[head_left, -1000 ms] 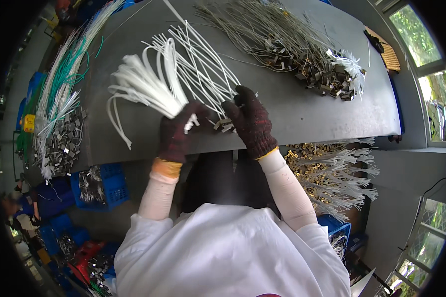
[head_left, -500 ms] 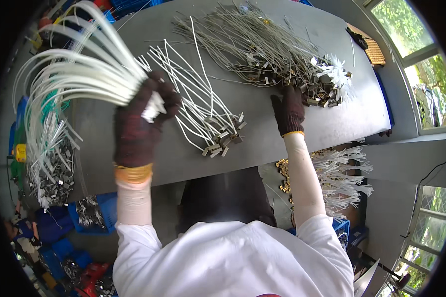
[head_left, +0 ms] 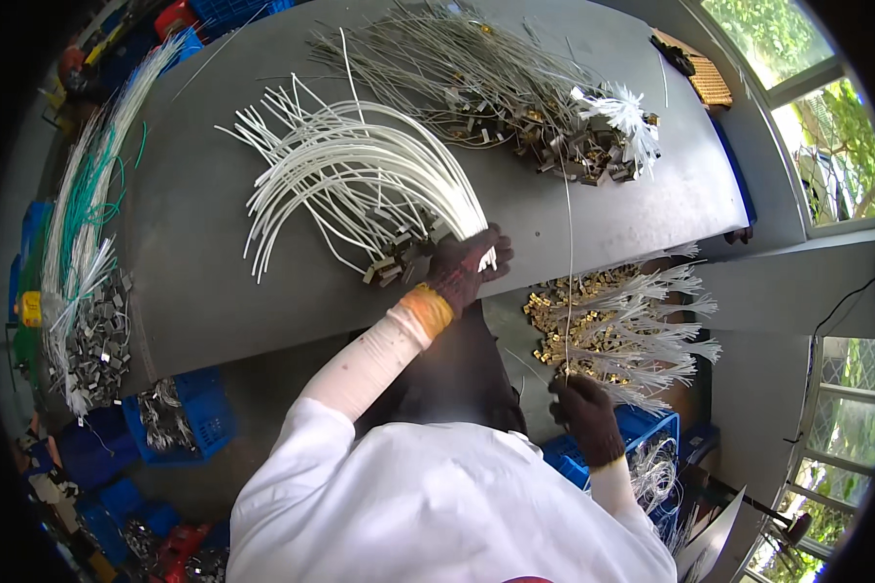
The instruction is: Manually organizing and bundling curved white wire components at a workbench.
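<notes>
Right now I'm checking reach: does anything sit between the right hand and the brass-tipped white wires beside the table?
Nothing visible does. The right hand is already at the near edge of the brass-tipped wire pile, touching a thin wire.

The worktop (head_left: 593, 223) looks like matt grey sheet, smooth and faintly scuffed. The white wires (head_left: 360, 175) have a smooth, slightly glossy plastic sheath, with dull metal clips (head_left: 399, 255) at their ends. Both hands wear dark knitted cloth gloves, rough and matt: the left hand (head_left: 467, 267) with an orange cuff, the right hand (head_left: 585, 413) plain. The sleeves (head_left: 369, 360) are pale matt cloth. Off the worktop's right edge lies a pile of shiny brass-coloured metal terminals (head_left: 578, 316). The crates (head_left: 642, 428) are glossy blue plastic.
</notes>
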{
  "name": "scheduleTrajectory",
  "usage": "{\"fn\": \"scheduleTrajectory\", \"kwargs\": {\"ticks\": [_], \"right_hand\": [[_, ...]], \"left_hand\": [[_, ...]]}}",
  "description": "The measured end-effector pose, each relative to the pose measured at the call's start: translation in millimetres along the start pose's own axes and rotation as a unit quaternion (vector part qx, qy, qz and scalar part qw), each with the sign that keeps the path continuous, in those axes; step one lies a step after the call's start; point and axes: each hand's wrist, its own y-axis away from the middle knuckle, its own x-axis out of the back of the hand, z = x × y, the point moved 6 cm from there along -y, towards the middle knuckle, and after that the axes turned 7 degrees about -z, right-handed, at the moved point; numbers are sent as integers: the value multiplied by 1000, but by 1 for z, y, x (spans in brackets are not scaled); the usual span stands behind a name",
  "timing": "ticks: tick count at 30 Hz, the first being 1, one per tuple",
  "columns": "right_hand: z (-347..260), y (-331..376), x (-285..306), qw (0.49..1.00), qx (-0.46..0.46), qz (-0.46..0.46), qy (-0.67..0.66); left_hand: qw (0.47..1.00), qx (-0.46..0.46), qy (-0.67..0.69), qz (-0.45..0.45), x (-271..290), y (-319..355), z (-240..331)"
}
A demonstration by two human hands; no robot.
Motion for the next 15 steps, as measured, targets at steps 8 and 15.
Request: {"fn": "scheduleTrajectory", "kwargs": {"ticks": [8, 15], "right_hand": [[72, 42, 6, 999, 27, -27, 1], [85, 25, 4, 988, 14, -140, 59]], "left_hand": [[816, -306, -486, -62, -19, -12, 62], [934, -304, -188, -16, 27, 16, 155]]}}
